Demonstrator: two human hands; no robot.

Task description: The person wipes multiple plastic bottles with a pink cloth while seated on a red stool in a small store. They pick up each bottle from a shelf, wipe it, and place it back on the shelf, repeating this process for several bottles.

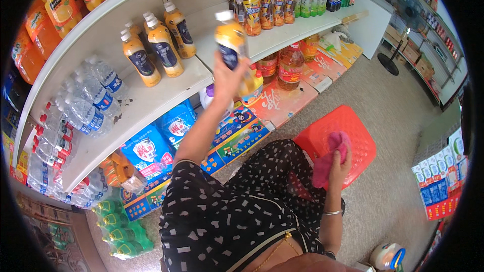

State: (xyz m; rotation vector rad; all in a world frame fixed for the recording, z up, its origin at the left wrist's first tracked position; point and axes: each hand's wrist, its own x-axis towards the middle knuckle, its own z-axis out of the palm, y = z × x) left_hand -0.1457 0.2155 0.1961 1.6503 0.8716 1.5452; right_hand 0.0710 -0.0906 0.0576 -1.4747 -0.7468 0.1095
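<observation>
My left hand point(228, 77) grips a white-capped plastic bottle point(231, 41) of yellow drink with a dark blue label, held up over the front of a white shelf point(177, 96). The bottle is slightly blurred. To its left, several matching yellow bottles point(165, 47) stand upright on the shelf. A bunched pink cloth point(324, 168) is held in my right hand point(339, 166), above a red plastic stool point(357, 143). Part of the cloth hangs down beside my patterned black clothing.
Tea bottles point(252, 11) stand in rows farther right on the shelf. Water bottles point(89, 109) fill its left end. Below are detergent bags point(145, 149), oil jugs point(290, 68) and flat cartons point(283, 100). Green bottles point(124, 230) stand on the floor, as does a fan point(393, 51).
</observation>
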